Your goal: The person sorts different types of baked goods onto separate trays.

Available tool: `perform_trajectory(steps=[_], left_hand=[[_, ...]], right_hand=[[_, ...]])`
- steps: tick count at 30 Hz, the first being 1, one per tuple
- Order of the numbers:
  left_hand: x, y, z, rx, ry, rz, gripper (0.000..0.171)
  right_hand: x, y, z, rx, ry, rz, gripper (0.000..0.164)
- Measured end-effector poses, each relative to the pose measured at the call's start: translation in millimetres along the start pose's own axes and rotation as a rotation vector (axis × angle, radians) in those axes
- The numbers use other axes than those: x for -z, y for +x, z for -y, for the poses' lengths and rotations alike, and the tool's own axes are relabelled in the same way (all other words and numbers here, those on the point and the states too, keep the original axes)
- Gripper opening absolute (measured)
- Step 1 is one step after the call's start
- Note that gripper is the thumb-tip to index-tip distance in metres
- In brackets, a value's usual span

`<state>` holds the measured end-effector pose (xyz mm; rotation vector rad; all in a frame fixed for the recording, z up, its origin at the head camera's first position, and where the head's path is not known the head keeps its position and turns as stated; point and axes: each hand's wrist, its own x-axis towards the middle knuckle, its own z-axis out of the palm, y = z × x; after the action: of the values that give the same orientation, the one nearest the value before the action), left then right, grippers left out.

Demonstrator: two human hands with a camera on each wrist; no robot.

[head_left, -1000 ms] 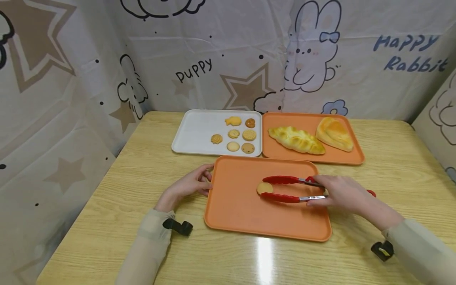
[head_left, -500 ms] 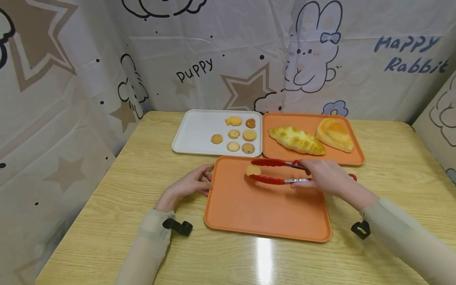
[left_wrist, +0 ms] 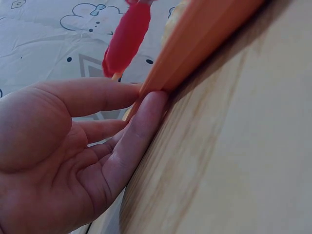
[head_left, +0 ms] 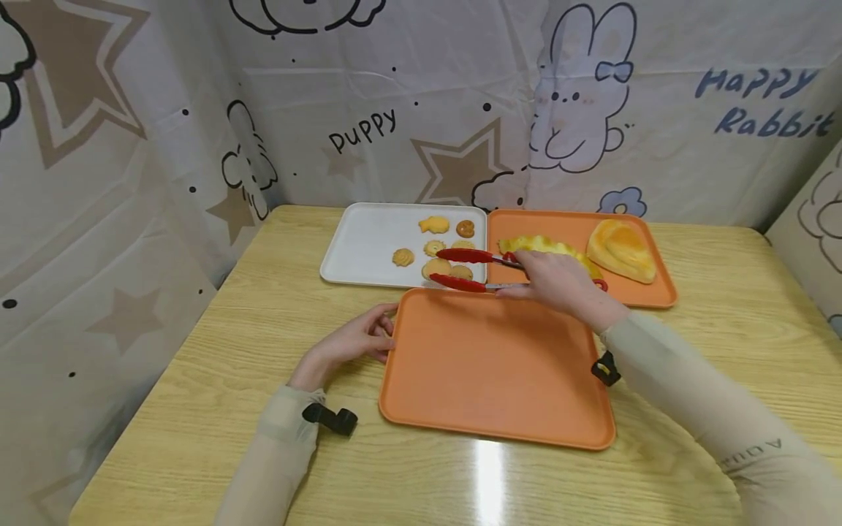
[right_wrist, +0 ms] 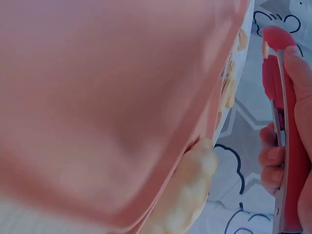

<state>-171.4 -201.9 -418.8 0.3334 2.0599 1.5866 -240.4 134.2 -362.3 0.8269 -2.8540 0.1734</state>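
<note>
My right hand [head_left: 559, 281] grips red-tipped tongs [head_left: 460, 256] above the white tray [head_left: 362, 248]. Between the tong tips is a round plain cookie [head_left: 435, 268], also visible edge-on as a thin cookie [right_wrist: 265, 49] in the right wrist view. It overlaps the cookies lying below. My left hand [head_left: 355, 336] holds the left edge of the near orange tray [head_left: 493, 365], with thumb and fingers at its rim [left_wrist: 163, 63] in the left wrist view. On the white tray lie a fish-shaped cookie [head_left: 434, 224], a swirl cookie [head_left: 403, 257] and several others.
Behind the near tray, a second orange tray [head_left: 663, 281] carries a braided bread [head_left: 536, 244], partly hidden by my right hand, and a triangular bread [head_left: 621, 250]. A patterned cloth [head_left: 296, 95] hangs behind the wooden table [head_left: 230, 380].
My right hand has lifted the cookie with the tongs off the near orange tray and carried it up and left, over the white tray. My left hand has stayed at the tray's edge.
</note>
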Motion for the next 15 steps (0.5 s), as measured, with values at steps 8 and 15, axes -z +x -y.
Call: perform_trajectory(steps=[8, 15], left_hand=[[-1.1, 1.9, -0.6, -0.004, -0.005, 0.017, 0.071], [0.8, -0.3, -0.1, 0.003, -0.008, 0.014, 0.072]], right_hand=[[-4.9, 29.0, 7.1, -0.052, 0.032, 0.033, 0.057], [-11.3, 54.5, 16.3, -0.115, 0.042, 0.087, 0.064]])
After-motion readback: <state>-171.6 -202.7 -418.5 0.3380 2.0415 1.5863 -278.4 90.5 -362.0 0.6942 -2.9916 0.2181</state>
